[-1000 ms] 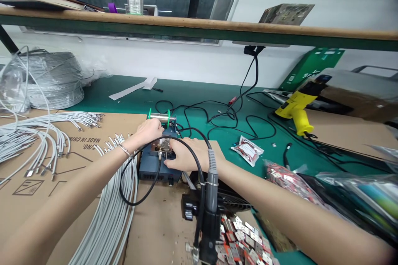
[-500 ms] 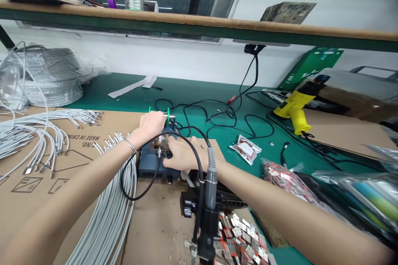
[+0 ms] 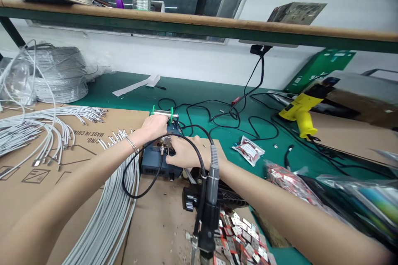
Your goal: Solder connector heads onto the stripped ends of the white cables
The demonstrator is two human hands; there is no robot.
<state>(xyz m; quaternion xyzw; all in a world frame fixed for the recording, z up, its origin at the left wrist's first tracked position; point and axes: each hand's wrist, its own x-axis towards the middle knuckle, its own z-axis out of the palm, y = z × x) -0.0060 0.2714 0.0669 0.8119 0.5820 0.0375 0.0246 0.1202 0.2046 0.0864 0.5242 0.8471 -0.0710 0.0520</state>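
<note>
My left hand (image 3: 154,126) is curled just in front of a solder spool (image 3: 162,112) with green flanges; what lies in its fingers is hidden. That spool sits at the back of a blue box-shaped unit (image 3: 161,165) with a metal bracket on top. Along the unit's right side rests my right hand (image 3: 189,151), thumb spread away from the fingers, some fingertips out of sight. A black cable loops from the unit past both hands to a grey and black soldering handpiece (image 3: 212,186), which stands upright in a clamp (image 3: 188,199).
Grey wires (image 3: 115,198) lie bundled on cardboard at left, behind them a wire coil (image 3: 59,74). Small metal plates (image 3: 239,236) are piled at lower right. A yellow heat gun (image 3: 300,109), a small packet (image 3: 248,150) and black cords cover the green bench's right. A shelf (image 3: 186,20) crosses overhead.
The whole view has shifted slightly, so things appear a little further right. My left hand sits slightly lower against the spool, showing more of it. My right hand stays at the unit.
</note>
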